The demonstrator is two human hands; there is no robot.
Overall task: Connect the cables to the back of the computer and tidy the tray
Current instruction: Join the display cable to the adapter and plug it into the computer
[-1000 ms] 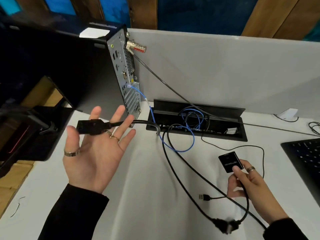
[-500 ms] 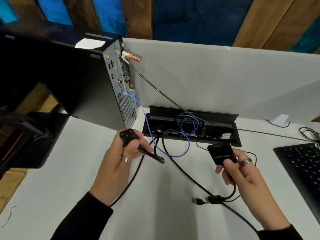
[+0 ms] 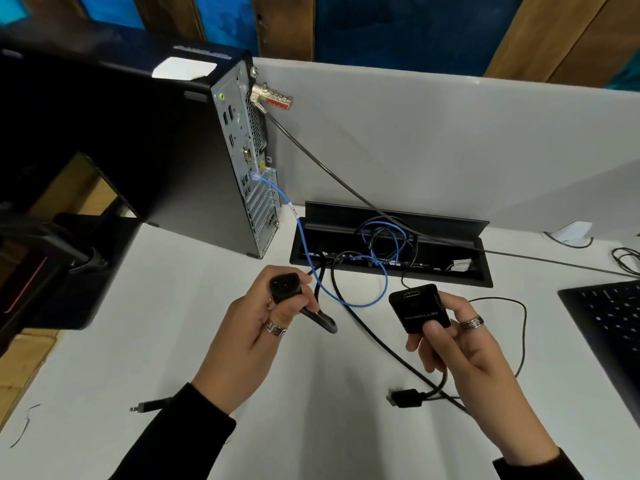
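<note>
A black computer tower (image 3: 194,161) stands upright on the white desk, its grey back panel (image 3: 247,157) facing right. A blue network cable (image 3: 304,244) is plugged into that panel and runs into the open black cable tray (image 3: 446,275) recessed in the desk. My left hand (image 3: 256,327) grips a black power plug (image 3: 284,285), its socket end facing me. My right hand (image 3: 460,344) holds a small black adapter box (image 3: 419,308) above the desk. The adapter's short lead ends in a black connector (image 3: 405,398) hanging near the desk.
A combination lock (image 3: 272,95) with a steel cable hangs off the tower's back. A black keyboard (image 3: 609,327) lies at the right edge, a monitor stand (image 3: 52,265) at the left. A loose plug (image 3: 152,405) lies by my left sleeve. A white divider wall stands behind the tray.
My left hand went from open with the plug on its palm to closed around it, then turned its socket end toward me. My right hand lifted the adapter box off the desk.
</note>
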